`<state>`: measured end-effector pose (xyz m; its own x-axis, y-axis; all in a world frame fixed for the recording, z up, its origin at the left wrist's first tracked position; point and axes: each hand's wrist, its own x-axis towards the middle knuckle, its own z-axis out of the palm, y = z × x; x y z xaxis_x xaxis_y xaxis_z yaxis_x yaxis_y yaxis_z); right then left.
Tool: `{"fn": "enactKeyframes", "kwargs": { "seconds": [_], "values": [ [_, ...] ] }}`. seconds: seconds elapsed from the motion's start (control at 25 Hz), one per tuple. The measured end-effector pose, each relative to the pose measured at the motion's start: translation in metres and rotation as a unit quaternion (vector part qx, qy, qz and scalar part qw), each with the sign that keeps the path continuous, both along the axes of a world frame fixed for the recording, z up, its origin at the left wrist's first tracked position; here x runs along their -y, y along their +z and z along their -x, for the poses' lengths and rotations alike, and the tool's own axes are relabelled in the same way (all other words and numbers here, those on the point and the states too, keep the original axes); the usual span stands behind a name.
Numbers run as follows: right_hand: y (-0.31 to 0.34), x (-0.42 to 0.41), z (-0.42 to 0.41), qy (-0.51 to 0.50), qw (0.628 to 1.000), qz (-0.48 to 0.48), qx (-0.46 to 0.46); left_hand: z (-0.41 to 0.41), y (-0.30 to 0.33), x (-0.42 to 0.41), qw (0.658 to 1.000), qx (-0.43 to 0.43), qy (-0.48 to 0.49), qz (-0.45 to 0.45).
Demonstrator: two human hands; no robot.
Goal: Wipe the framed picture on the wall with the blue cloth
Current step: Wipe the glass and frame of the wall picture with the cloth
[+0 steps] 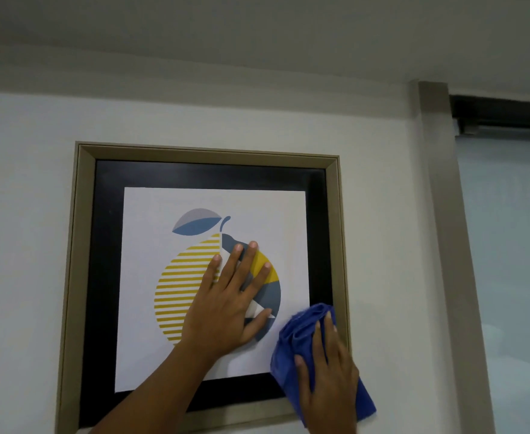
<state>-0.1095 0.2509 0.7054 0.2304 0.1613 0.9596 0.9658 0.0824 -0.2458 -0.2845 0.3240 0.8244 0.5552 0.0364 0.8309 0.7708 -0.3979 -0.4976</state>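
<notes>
A framed picture (207, 173) hangs on the white wall, with a tan outer frame, a black mat and a white print of a yellow-striped and blue fruit. My left hand (226, 305) lies flat and spread on the print's middle, fingers pointing up. My right hand (326, 377) presses a bunched blue cloth (291, 339) against the picture's lower right corner, over the black mat and the tan frame edge. The cloth hides that corner.
A tan vertical trim (445, 245) runs down the wall right of the picture. Beyond it is a pale window blind (514, 245) under a dark rail (504, 111). The ceiling meets the wall above the frame.
</notes>
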Motion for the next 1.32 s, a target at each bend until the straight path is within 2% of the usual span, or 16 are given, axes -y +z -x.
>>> {"fn": "enactKeyframes", "kwargs": {
  "seconds": [0.08, 0.2, 0.4, 0.52, 0.68, 0.84, 0.92, 1.16, 1.24, 1.32],
  "values": [
    [0.002, 0.004, 0.002, 0.006, 0.999, 0.025, -0.019, 0.001, 0.001, 0.001, 1.000, 0.001, -0.005, -0.001],
    [0.048, 0.005, 0.003, 0.032, 0.999, 0.025, -0.027, 0.002, 0.000, 0.002, 1.000, 0.004, -0.027, -0.007],
    [0.216, -0.014, 0.002, 0.022, 0.996, -0.079, -0.038, 0.003, -0.002, 0.000, 0.999, 0.008, -0.030, -0.015],
    [0.255, -0.027, 0.001, 0.030, 0.988, -0.146, -0.049, 0.003, -0.001, -0.001, 0.999, 0.013, -0.028, -0.024],
    [0.196, -0.032, -0.002, 0.018, 0.991, -0.133, -0.008, 0.000, -0.003, -0.006, 0.999, 0.010, -0.021, -0.036],
    [0.053, -0.022, 0.011, 0.031, 0.997, -0.049, -0.041, 0.000, -0.002, -0.004, 0.999, 0.018, -0.026, -0.042],
    [0.007, -0.014, 0.014, 0.025, 0.998, -0.009, -0.057, 0.001, -0.002, -0.002, 0.999, 0.011, -0.012, -0.043],
    [0.016, -0.022, 0.051, 0.009, 0.993, 0.017, -0.117, 0.000, -0.001, -0.003, 0.999, 0.011, -0.025, -0.041],
    [0.011, -0.026, 0.051, 0.013, 0.994, 0.015, -0.108, 0.000, 0.000, -0.002, 0.999, 0.011, -0.023, -0.042],
    [0.007, -0.025, 0.035, 0.009, 0.998, 0.016, -0.058, 0.002, -0.001, -0.003, 0.999, 0.013, -0.027, -0.040]
  ]
}}
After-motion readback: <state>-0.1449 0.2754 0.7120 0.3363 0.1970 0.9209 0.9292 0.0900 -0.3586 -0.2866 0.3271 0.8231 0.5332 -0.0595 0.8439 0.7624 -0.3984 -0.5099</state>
